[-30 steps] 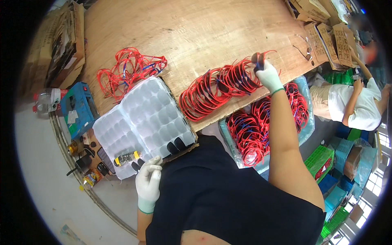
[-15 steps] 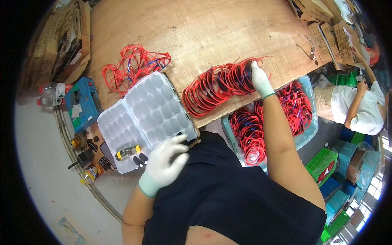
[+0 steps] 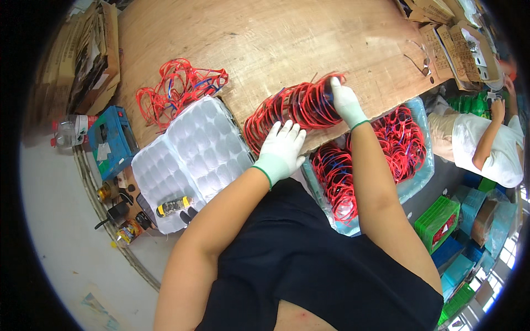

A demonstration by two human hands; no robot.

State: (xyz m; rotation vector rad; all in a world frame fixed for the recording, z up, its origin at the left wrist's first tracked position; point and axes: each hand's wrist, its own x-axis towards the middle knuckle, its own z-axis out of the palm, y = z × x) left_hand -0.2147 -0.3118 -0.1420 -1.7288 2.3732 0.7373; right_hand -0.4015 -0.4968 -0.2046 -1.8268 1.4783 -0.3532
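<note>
A long row of red eyeglass frames, some with dark lenses or dark blue parts, lies packed together along the near side of the table. My right hand, in a white glove, grips the row's right end; some of its fingers are hidden. Against the near side of the row, left of its middle, my gloved left hand rests with fingers stretched and slightly apart. Just left of the row sits a white tray with padded pockets. Beyond that tray is a loose tangle of red frames.
At the near right, a blue plastic-lined bin is heaped with red frames. A yellow-and-black tool lies on the tray. A blue box and a clear bottle stand left. Stacked cardboard rises far left; a co-worker is at right.
My left hand has moved right and up from over the tray onto the row of frames. The row's right end and my right hand have shifted slightly left.
</note>
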